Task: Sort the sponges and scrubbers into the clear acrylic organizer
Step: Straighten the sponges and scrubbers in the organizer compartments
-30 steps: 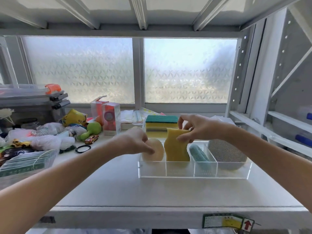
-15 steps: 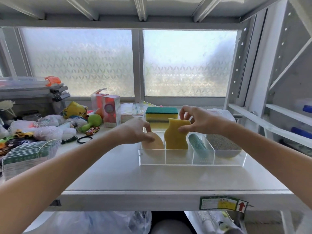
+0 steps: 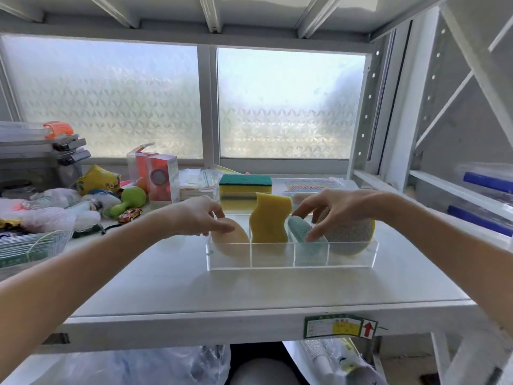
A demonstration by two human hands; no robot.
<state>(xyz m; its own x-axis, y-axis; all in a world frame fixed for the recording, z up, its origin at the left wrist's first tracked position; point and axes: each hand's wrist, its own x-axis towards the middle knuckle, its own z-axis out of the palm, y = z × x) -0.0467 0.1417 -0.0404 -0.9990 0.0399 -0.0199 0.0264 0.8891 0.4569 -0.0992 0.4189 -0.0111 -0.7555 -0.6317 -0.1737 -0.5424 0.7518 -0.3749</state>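
Four front compartments of the clear acrylic organizer (image 3: pixel 291 255) are filled as I look down at my bench (image 3: pixel 249 290). From left to right I see a round beige sponge (image 3: pixel 231 241), a wavy yellow sponge (image 3: pixel 269 218) standing upright, a teal scrubber (image 3: pixel 301 232) leaning, and a speckled round scrubber (image 3: pixel 349 232). My left hand (image 3: pixel 194 215) has its grip closed on the top edge of the beige sponge, thumb in front. My right hand (image 3: pixel 341 205) is spread loose above the right side, holding nothing, with one fingertip (image 3: pixel 311 237) touching the teal scrubber. A green-and-yellow sponge (image 3: pixel 245 184) sits in the rear section behind the yellow one. Toys and bags (image 3: pixel 69 204) crowd the left of the bench.
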